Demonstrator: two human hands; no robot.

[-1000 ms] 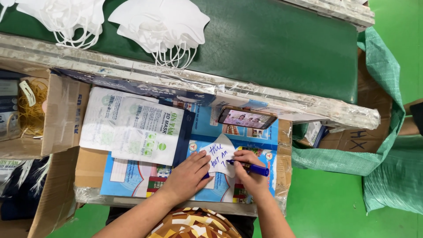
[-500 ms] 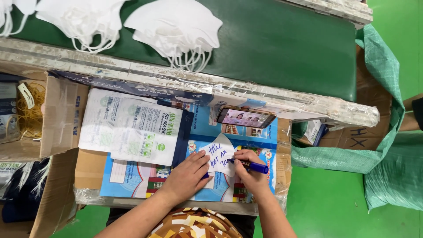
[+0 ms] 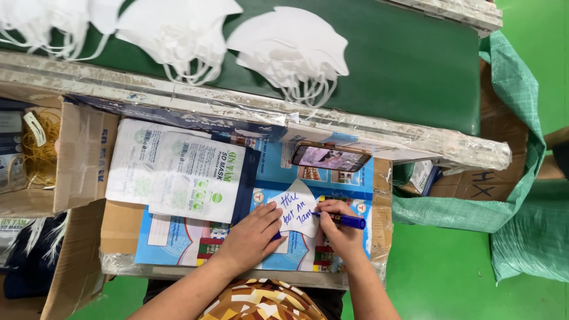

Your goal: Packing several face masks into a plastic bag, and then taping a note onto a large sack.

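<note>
Item: white mask (image 3: 296, 214), being inscribed. Right hand (image 3: 339, 228) pinches blue pen (image 3: 347, 221), tip on mask; left hand (image 3: 253, 236) spread flat beside it. Best handled: firm press, light strokes.

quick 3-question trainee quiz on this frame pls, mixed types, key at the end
1. True or false: the right hand holds a blue pen with its tip on the white mask.
2. The left hand is: A) lifting the phone; B) pressing the mask flat; C) reaching for the rubber bands.
3. Where do the loose piles of white masks lie?

Key: 1 true; 2 B; 3 on the green belt above the work surface.
</note>
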